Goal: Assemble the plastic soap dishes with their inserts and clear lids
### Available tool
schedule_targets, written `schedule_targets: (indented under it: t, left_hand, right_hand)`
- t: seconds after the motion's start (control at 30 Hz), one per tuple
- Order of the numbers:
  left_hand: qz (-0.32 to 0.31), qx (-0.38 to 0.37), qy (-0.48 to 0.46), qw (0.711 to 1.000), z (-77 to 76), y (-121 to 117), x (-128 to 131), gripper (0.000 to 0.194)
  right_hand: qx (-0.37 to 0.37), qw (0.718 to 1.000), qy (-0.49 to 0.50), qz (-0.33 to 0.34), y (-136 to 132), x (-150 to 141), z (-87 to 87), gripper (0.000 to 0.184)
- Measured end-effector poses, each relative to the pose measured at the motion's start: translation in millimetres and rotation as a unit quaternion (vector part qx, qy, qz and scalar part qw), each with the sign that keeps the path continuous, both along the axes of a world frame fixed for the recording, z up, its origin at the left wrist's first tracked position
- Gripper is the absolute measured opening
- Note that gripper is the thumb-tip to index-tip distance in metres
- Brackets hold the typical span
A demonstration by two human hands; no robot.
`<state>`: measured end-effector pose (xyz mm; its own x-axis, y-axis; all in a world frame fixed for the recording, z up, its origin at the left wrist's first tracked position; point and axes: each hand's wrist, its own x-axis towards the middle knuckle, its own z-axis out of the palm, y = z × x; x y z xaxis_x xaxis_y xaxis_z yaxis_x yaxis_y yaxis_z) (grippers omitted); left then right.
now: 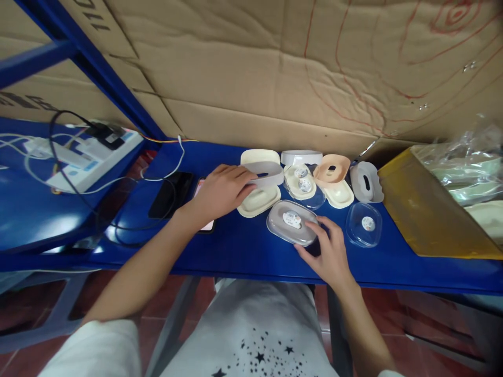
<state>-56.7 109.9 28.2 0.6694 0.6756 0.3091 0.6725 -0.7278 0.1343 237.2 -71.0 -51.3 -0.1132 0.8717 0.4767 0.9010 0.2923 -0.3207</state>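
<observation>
My left hand [222, 189] is closed on a grey oval ring-shaped part [267, 173], holding it just above a cream tray [257, 201] on the blue table [243, 246]. My right hand [328, 250] grips the near edge of a clear plastic lid [291, 222] with a round white sticker, tilted slightly off the table. Beside them lie another cream tray [338, 195], a peach-coloured ring [332, 169], a second grey ring [366, 182], a clear lid [363, 224] with a sticker, and a clear container [302, 183] holding small round pieces.
Two phones [171, 193] lie left of my left hand, one partly hidden under it. A white power strip [92, 157] with cables sits on the far left. A yellow box [428, 209] with plastic bags stands at the right. Cardboard [275, 68] lines the back.
</observation>
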Motion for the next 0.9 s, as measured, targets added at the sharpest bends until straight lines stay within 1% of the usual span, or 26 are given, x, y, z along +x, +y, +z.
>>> schedule_targets:
  t: [0.1, 0.17, 0.23, 0.37, 0.47, 0.53, 0.63, 0.7, 0.83, 0.9]
  left_hand:
    - [0.011, 0.025, -0.018, 0.999, 6.1, 12, 4, 0.036]
    - [0.02, 0.042, -0.012, 0.999, 5.9, 23, 9, 0.034]
    - [0.026, 0.048, 0.008, 0.998, 2.8, 35, 16, 0.032]
    - [0.04, 0.027, 0.052, 0.997, -7.7, 55, 25, 0.028]
    - [0.068, 0.013, 0.06, 0.996, -14.8, 62, 24, 0.028]
    - [0.094, 0.008, 0.053, 0.994, -17.4, 63, 20, 0.03]
    - [0.126, 0.009, 0.039, 0.991, -17.1, 56, 14, 0.035]
    - [0.125, 0.008, 0.031, 0.992, -14.9, 44, 11, 0.036]
    - [0.086, -0.02, 0.015, 0.996, -12.7, 11, 9, 0.031]
    - [0.063, -0.039, 0.025, 0.997, -14.4, -6, 10, 0.032]
  right_hand:
    - [-0.002, 1.0, 0.006, -0.007, 1, 1, -0.7, 0.06]
    - [-0.006, 1.0, 0.011, -0.01, 2, 2, -1.2, 0.062]
    - [-0.009, 1.0, 0.019, -0.011, 2, 2, -1.6, 0.063]
    - [-0.014, 0.999, 0.028, -0.012, 2, 2, -1.6, 0.065]
    - [-0.016, 0.999, 0.027, -0.01, 2, 2, -1.3, 0.065]
    - [-0.019, 0.999, 0.026, -0.009, 2, 2, -1.4, 0.066]
    - [-0.024, 0.999, 0.028, -0.011, 2, 2, -1.9, 0.065]
    - [-0.026, 0.999, 0.03, -0.013, 2, 2, -1.8, 0.064]
    - [-0.022, 0.999, 0.047, -0.01, 1, 2, 0.9, 0.062]
    - [-0.022, 0.998, 0.06, -0.008, 2, 2, 2.1, 0.062]
